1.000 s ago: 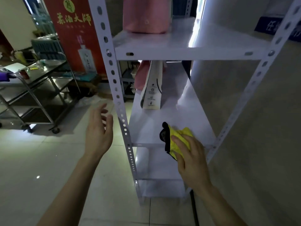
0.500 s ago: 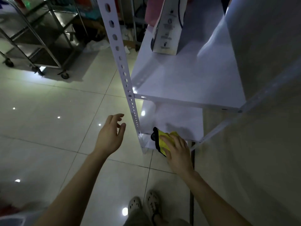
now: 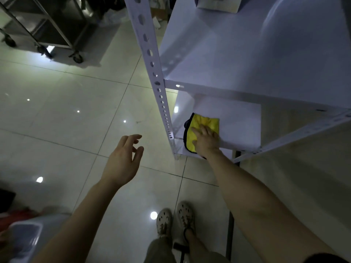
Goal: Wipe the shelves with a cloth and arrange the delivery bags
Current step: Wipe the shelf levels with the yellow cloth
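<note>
A yellow cloth [image 3: 204,123] with a dark edge lies flat on the lowest white shelf [image 3: 239,126] of a metal rack. My right hand [image 3: 206,139] presses down on the cloth's near part, fingers spread over it. My left hand [image 3: 122,161] hovers over the floor left of the rack's perforated front post [image 3: 152,63], fingers apart and holding nothing. On the shelf above [image 3: 247,54], only the bottom of a white paper delivery bag [image 3: 218,2] shows at the top edge.
A steel trolley on castors [image 3: 47,31] stands at the back left on the glossy tiled floor. A clear plastic bin [image 3: 24,240] sits at the lower left. My feet in perforated clogs [image 3: 174,217] are close to the rack. A wall runs along the right.
My right hand carried the cloth down from the middle shelf to the lowest one and now presses it flat. My view tipped downward. My left hand stayed open beside the post.
</note>
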Action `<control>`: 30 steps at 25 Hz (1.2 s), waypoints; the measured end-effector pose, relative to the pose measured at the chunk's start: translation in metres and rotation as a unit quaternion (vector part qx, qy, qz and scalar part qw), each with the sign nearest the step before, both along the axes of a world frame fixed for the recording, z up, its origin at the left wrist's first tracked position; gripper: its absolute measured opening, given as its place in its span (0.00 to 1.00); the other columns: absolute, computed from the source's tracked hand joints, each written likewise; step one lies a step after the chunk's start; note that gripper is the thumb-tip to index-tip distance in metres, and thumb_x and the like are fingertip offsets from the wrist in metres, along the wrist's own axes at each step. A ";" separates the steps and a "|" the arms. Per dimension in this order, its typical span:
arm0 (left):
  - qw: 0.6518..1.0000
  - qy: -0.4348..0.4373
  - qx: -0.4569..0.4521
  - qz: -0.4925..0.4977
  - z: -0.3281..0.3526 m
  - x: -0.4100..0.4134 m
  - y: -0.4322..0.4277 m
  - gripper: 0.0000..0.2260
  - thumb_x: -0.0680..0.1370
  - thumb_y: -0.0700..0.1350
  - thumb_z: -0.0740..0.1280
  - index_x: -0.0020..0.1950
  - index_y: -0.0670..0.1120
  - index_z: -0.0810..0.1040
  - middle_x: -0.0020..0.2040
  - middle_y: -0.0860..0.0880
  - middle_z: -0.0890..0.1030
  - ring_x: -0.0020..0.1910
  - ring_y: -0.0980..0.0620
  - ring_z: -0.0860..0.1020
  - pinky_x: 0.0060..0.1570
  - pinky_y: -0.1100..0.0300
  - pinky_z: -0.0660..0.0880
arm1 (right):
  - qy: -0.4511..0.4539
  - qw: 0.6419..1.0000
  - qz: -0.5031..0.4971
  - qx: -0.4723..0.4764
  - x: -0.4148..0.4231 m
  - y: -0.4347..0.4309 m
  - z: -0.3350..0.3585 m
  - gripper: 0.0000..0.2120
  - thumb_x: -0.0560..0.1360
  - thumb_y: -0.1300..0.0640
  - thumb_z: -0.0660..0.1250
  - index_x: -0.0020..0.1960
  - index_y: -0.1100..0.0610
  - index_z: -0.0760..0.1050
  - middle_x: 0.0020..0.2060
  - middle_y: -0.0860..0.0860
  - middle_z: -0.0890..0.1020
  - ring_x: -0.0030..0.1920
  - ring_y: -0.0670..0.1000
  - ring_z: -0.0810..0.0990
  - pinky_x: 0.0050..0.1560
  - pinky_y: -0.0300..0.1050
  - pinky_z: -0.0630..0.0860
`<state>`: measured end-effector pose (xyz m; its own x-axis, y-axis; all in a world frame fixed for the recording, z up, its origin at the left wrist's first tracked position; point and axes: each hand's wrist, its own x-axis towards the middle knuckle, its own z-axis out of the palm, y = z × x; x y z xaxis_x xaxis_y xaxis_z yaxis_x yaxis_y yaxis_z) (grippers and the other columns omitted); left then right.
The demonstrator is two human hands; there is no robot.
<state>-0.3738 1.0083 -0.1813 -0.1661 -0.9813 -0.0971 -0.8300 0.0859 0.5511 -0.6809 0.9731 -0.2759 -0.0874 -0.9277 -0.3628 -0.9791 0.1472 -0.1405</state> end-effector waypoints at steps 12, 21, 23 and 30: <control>0.993 -0.021 0.052 -0.099 -0.017 0.044 -0.039 0.18 0.88 0.49 0.65 0.78 0.47 0.74 0.69 0.46 0.79 0.53 0.50 0.83 0.55 0.50 0.80 | -0.081 0.995 -0.012 0.064 0.035 0.054 0.040 0.29 0.85 0.56 0.63 0.84 0.51 0.60 0.81 0.55 0.63 0.77 0.60 0.67 0.71 0.54 0.73; 0.965 -0.116 0.064 -0.228 0.049 0.194 -0.078 0.19 0.88 0.50 0.64 0.78 0.48 0.73 0.71 0.47 0.78 0.62 0.46 0.83 0.63 0.48 0.80 | -0.130 0.990 -0.036 0.036 0.198 0.072 0.130 0.29 0.85 0.49 0.65 0.83 0.56 0.64 0.77 0.57 0.70 0.73 0.58 0.73 0.68 0.51 0.73; 0.963 -0.126 0.053 -0.231 0.065 0.231 -0.089 0.19 0.88 0.50 0.64 0.79 0.49 0.73 0.72 0.48 0.77 0.63 0.47 0.83 0.64 0.47 0.79 | -0.134 0.991 -0.027 0.011 0.237 0.053 0.152 0.28 0.85 0.47 0.64 0.83 0.54 0.64 0.78 0.55 0.69 0.72 0.57 0.74 0.68 0.50 0.74; 0.965 -0.122 -0.004 -0.233 0.115 0.299 -0.177 0.20 0.88 0.51 0.64 0.79 0.49 0.72 0.73 0.48 0.77 0.64 0.46 0.83 0.63 0.47 0.80 | -0.117 0.991 -0.025 -0.054 0.306 -0.025 0.199 0.27 0.85 0.46 0.63 0.82 0.51 0.66 0.78 0.52 0.70 0.73 0.56 0.74 0.70 0.52 0.74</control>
<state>-0.0744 0.8317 -0.0663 -0.5624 -0.8066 -0.1821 -0.8053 0.4843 0.3421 -0.3750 0.9481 -0.0773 -0.0599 -0.9586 -0.2783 -0.9097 0.1672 -0.3801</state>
